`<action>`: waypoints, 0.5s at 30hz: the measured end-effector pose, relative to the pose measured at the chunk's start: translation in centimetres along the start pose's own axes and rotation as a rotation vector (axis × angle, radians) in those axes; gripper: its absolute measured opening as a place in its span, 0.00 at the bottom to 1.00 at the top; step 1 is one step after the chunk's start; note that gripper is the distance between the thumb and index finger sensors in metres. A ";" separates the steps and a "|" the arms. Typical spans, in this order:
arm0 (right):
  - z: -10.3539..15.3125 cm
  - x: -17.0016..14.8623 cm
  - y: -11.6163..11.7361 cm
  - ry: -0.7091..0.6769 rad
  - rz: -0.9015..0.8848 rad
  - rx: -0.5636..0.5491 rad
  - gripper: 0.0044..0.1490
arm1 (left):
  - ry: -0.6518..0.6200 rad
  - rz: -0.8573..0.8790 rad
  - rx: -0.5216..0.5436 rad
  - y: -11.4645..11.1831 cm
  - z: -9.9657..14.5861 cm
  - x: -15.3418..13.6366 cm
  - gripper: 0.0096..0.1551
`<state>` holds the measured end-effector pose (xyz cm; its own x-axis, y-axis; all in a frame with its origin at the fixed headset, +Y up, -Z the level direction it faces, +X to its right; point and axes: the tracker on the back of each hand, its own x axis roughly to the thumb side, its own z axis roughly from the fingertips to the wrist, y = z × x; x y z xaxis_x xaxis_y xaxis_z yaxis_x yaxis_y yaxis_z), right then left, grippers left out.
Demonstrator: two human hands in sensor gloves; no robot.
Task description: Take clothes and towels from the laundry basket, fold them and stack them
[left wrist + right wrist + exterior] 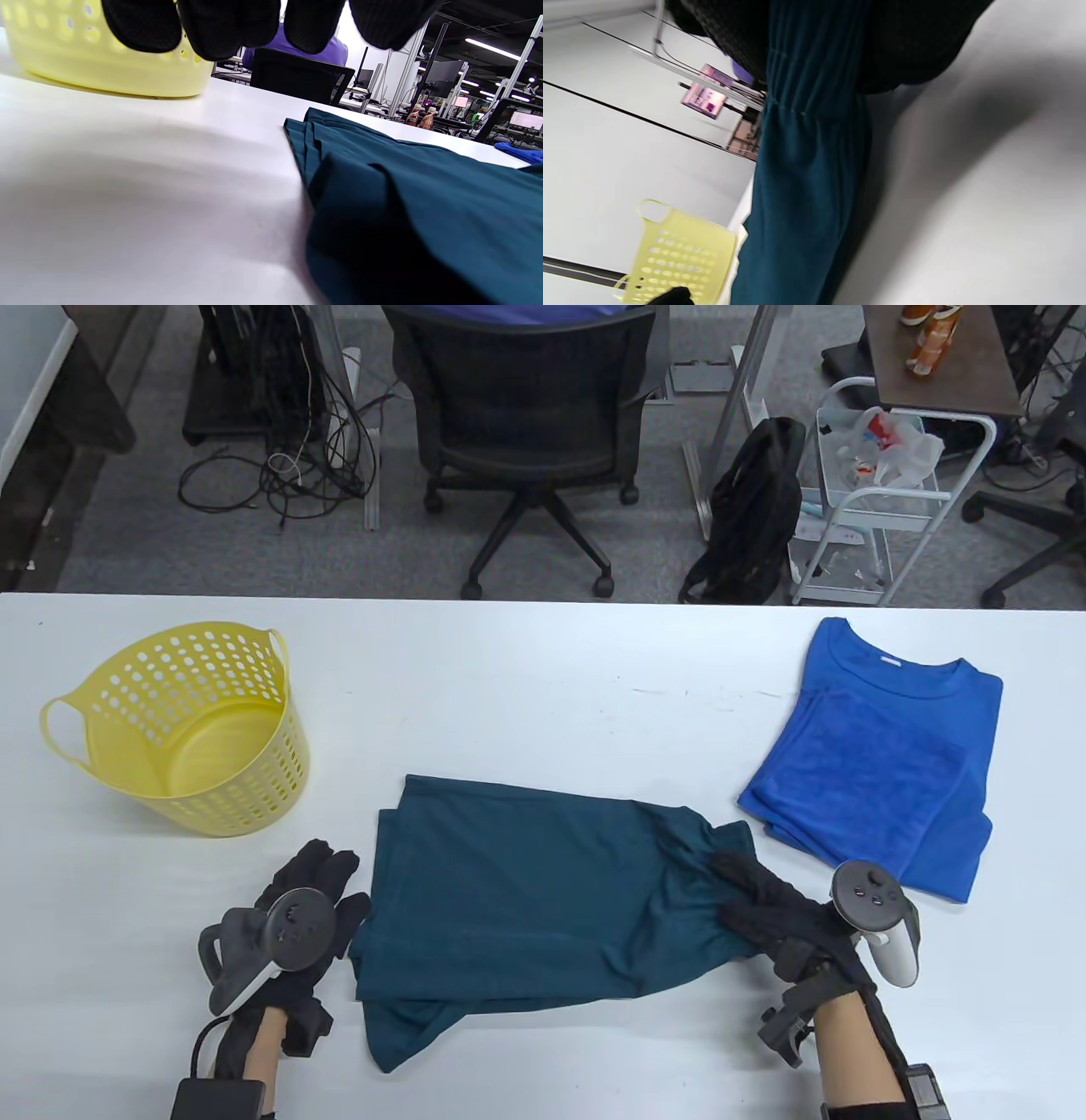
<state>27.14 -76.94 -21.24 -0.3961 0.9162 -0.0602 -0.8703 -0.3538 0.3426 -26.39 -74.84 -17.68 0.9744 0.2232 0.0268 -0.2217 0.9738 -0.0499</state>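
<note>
- The dark teal garment [543,891] is soft cloth, folded over itself, with a bunched stretchy band at its right end. It lies flat on the white table [543,687], near the front edge, in the middle.
- A loose bit of the teal cloth sticks out at the bottom left, under the top layer.
- The right hand [776,916] grips the bunched end of the teal garment. In the right wrist view the cloth runs up between the black fingers [903,46], so they are clamped on it.
- The left hand [297,925] sits at the left edge of the teal garment. Its fingers [229,25] hang above the table, spread apart, holding nothing.
- One yellow laundry basket [191,729] with round holes stands at the left side of the table.
- One folded blue shirt [882,763] lies on the right side of the table, apart from the teal garment.
- That makes two pieces of clothing, one basket and two hands.
</note>
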 end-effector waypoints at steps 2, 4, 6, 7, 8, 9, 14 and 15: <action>0.4 0.9 -0.5 0.007 0.012 -0.066 0.40 | 0.002 -0.011 -0.001 0.1 0.0 0.0 0.41; 0.8 2.5 -1.1 0.081 0.197 -0.156 0.40 | 0.008 -0.015 0.007 0.4 0.2 -0.2 0.41; 0.8 4.9 -1.2 0.122 0.436 -0.204 0.40 | 0.012 -0.015 0.021 0.7 0.3 -0.3 0.40; 0.6 7.3 -0.7 0.129 0.585 -0.216 0.41 | 0.015 -0.012 0.029 0.8 0.4 -0.3 0.41; 0.5 8.6 -0.4 0.131 0.639 -0.226 0.42 | 0.016 -0.008 0.031 0.8 0.4 -0.4 0.41; 0.2 10.6 0.4 0.118 0.713 -0.239 0.42 | 0.016 -0.004 0.031 0.8 0.4 -0.4 0.41; -2.0 19.0 9.5 0.012 1.062 -0.139 0.42 | 0.020 -0.031 0.012 0.6 0.2 -0.5 0.41; -2.4 19.5 10.8 0.008 1.081 -0.115 0.42 | 0.021 -0.035 0.012 0.6 0.2 -0.5 0.41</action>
<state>9.29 -63.35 -20.93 -0.9708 0.1082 0.2143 -0.0819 -0.9884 0.1278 -27.01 -74.32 -17.51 0.9822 0.1878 0.0070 -0.1874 0.9816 -0.0377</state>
